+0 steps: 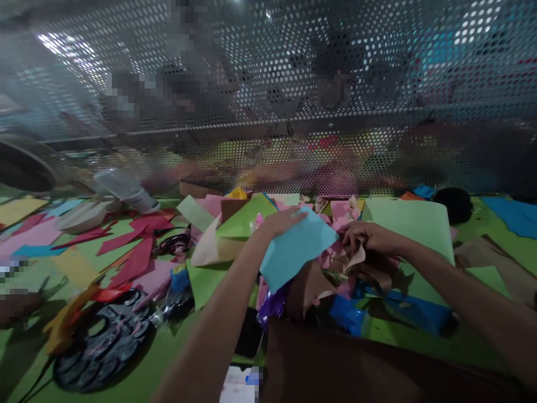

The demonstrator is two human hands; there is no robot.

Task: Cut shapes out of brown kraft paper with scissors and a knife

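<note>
toward the desk (168,350)'s far edge, a blue sheet (296,249) is held uncrumpled by the left hand (281,222); crumpled paper (331,257) is met by the right hand (367,238), apart, grip undetermined.

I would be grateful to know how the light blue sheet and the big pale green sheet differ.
The blue sheet is smaller; the green sheet is broader. The blue sheet has slanting, uneven edges, while the green sheet shows a rounded upper corner. The blue sheet is tilted at the left hand; the green sheet lies partly behind the right hand. Both look plain.
</note>
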